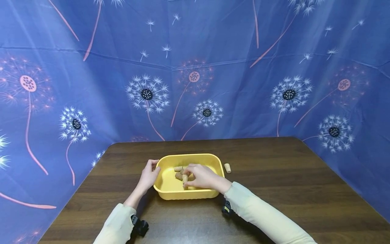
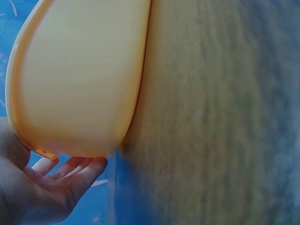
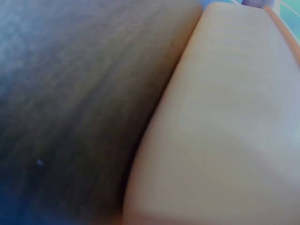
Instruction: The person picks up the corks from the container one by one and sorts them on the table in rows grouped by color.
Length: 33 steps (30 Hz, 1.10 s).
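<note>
A yellow plastic tub (image 1: 189,195) stands on the table. At its left end my left hand (image 1: 148,177) grips the rim, thumb over the edge and fingers along the outside wall. The left wrist view shows the same hand (image 2: 51,192) against the tub's outer wall (image 2: 79,79). Inside the tub, my right hand (image 1: 202,176) pinches a cork (image 1: 185,179) between thumb and fingers. Several more corks (image 1: 178,176) lie beside it, partly hidden by that hand. In the right wrist view only the tub's side (image 3: 220,122) shows large; the right hand's fingers are out of sight there.
One cork (image 1: 227,168) lies on the dark wooden table (image 1: 274,176), just right of the tub. A blue cloth with dandelion prints (image 1: 237,84) hangs behind and around the table. Each wrist wears a small black camera (image 1: 140,227).
</note>
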{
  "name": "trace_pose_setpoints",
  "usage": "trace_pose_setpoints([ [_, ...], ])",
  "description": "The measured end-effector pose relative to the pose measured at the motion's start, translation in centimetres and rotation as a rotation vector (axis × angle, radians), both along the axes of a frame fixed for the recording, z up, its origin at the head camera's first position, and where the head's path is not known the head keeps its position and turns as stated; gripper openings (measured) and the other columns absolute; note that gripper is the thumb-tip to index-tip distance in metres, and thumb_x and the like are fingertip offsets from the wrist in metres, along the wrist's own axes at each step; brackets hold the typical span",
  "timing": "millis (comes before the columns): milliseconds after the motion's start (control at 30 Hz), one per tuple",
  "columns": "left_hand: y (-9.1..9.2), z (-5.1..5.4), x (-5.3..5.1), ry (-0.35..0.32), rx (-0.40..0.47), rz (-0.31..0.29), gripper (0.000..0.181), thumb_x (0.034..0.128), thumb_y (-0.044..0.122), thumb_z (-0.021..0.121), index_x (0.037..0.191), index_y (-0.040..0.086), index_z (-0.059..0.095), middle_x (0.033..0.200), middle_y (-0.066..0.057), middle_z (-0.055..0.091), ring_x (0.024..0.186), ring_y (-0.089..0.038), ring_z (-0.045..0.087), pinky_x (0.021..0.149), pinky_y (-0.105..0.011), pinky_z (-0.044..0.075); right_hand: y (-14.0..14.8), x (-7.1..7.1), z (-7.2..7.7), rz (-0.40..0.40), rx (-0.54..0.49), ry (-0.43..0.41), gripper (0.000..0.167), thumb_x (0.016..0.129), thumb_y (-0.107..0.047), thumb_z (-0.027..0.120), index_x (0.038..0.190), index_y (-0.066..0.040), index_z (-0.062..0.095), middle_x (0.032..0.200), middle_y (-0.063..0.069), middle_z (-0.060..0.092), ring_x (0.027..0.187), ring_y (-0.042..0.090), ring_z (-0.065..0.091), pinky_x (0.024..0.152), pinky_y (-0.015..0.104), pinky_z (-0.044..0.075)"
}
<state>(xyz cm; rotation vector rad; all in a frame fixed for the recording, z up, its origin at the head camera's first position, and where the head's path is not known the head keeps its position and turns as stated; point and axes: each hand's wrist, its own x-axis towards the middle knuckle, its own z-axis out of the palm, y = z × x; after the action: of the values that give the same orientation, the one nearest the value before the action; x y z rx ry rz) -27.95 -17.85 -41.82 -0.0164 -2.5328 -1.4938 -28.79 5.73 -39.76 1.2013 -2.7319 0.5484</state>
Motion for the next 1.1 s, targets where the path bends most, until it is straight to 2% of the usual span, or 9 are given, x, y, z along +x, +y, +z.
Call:
trace_pose_setpoints([
  [133, 0.1, -0.2, 0.0, -0.003, 0.000, 0.008, 0.033, 0.0925, 0.007, 0.048, 0.124, -0.002, 0.046, 0.125, -0.027, 0.054, 0.112, -0.037, 0.053, 0.092, -0.047, 0.045, 0.5, 0.0, 0.2, 0.027, -0.008, -0.006, 0.028, 0.077, -0.038, 0.074, 0.098, -0.021, 0.068, 0.090, -0.009, 0.061, 0.068, 0.008, 0.054, 0.060, 0.020, 0.041],
  [267, 0.2, -0.1, -0.1, -0.006, -0.012, 0.005, 0.032, 0.0926, 0.007, 0.048, 0.124, -0.002, 0.046, 0.127, -0.027, 0.053, 0.114, -0.037, 0.052, 0.094, -0.048, 0.044, 1.3, 0.0, 0.5, 0.064, -0.010, 0.002, 0.033, 0.077, -0.037, 0.074, 0.103, -0.018, 0.068, 0.089, -0.005, 0.061, 0.066, 0.009, 0.054, 0.058, 0.019, 0.039],
  [400, 0.2, 0.1, -0.1, -0.002, -0.016, -0.003, 0.033, 0.0926, 0.006, 0.047, 0.124, -0.003, 0.045, 0.127, -0.028, 0.053, 0.113, -0.038, 0.052, 0.092, -0.048, 0.044, 2.0, -0.1, 0.7, 0.081, -0.026, 0.002, 0.037, 0.078, -0.037, 0.073, 0.107, -0.015, 0.067, 0.101, 0.000, 0.065, 0.069, 0.013, 0.058, 0.061, 0.019, 0.041],
  [567, 0.0, 0.0, 0.0, -0.013, -0.015, 0.004, 0.033, 0.0931, 0.006, 0.047, 0.124, -0.003, 0.045, 0.128, -0.028, 0.052, 0.115, -0.038, 0.052, 0.093, -0.047, 0.045, 2.5, -0.2, 0.7, 0.106, -0.065, -0.016, 0.039, 0.078, -0.034, 0.074, 0.109, -0.011, 0.068, 0.114, 0.007, 0.065, 0.069, 0.014, 0.057, 0.061, 0.018, 0.042],
  [833, 0.0, -0.3, 0.0, 0.001, -0.010, 0.008, 0.033, 0.0921, 0.006, 0.048, 0.124, -0.003, 0.046, 0.126, -0.028, 0.053, 0.114, -0.037, 0.052, 0.094, -0.047, 0.044, 3.6, -0.2, 0.8, 0.144, -0.105, 0.025, 0.037, 0.078, -0.031, 0.074, 0.106, -0.008, 0.067, 0.091, 0.000, 0.063, 0.070, 0.014, 0.057, 0.062, 0.016, 0.043],
  [1100, 0.0, -0.2, 0.0, 0.001, 0.003, -0.001, 0.033, 0.0923, 0.005, 0.047, 0.123, -0.005, 0.045, 0.129, -0.029, 0.051, 0.120, -0.039, 0.048, 0.099, -0.049, 0.041, 4.5, -0.5, 0.8, 0.131, -0.149, 0.032, 0.038, 0.076, -0.027, 0.076, 0.106, -0.004, 0.067, 0.086, 0.005, 0.063, 0.073, 0.020, 0.059, 0.065, 0.024, 0.049],
])
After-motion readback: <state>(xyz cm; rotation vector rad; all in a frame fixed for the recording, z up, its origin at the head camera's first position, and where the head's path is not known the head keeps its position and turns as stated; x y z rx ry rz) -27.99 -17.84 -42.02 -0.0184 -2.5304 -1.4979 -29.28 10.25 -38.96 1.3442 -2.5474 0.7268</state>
